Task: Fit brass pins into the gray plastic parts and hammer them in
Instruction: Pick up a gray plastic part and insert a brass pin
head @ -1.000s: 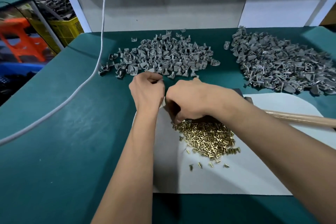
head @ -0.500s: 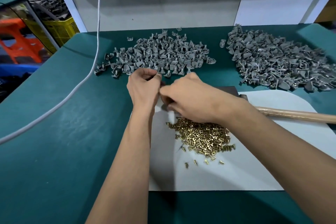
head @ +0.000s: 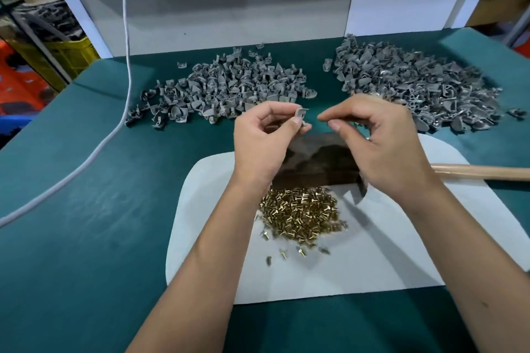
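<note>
We see the left hand (head: 265, 137) pinching 1 gray part (head: 300, 114) between thumb and fingers, raised above the worktop (head: 86, 209); the part's long axis stands roughly upright, its upper end tipped toward the right hand (head: 378, 143). That hand's thumb and forefinger are closed together just beside the part, tips aimed left at it; whether they grip a pin is too small to tell. The brass pins (head: 301, 212) lie heaped on a white sheet (head: 372, 261), pointing every way, below a dark block (head: 318, 163). 2 gray heaps (head: 223, 86) (head: 415, 86) sit behind. A wooden handle (head: 481, 172) lies left-right at the right.
</note>
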Tool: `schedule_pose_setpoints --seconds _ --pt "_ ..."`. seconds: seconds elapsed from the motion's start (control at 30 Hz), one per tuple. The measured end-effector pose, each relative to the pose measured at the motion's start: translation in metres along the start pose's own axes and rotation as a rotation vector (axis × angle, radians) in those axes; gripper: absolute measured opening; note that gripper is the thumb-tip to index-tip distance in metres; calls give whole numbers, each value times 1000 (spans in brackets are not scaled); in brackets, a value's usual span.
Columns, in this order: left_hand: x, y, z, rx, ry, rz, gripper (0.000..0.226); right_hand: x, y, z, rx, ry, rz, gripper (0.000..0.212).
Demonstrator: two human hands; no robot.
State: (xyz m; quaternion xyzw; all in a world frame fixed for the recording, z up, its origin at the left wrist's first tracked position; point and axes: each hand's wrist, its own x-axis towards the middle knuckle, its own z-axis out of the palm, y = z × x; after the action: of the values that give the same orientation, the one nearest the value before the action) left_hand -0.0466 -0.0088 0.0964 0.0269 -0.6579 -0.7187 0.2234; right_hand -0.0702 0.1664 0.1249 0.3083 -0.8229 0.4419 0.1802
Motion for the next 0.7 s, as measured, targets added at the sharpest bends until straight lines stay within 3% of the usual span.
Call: schedule_pose_setpoints --seconds 0.2,0.7 --pt "-5 3 5 102 -50 48 12 -6 -1 13 47 171 77 16" --pt "-10 3 14 229 -79 73 15 -11 -5 24 -11 283 112 14"
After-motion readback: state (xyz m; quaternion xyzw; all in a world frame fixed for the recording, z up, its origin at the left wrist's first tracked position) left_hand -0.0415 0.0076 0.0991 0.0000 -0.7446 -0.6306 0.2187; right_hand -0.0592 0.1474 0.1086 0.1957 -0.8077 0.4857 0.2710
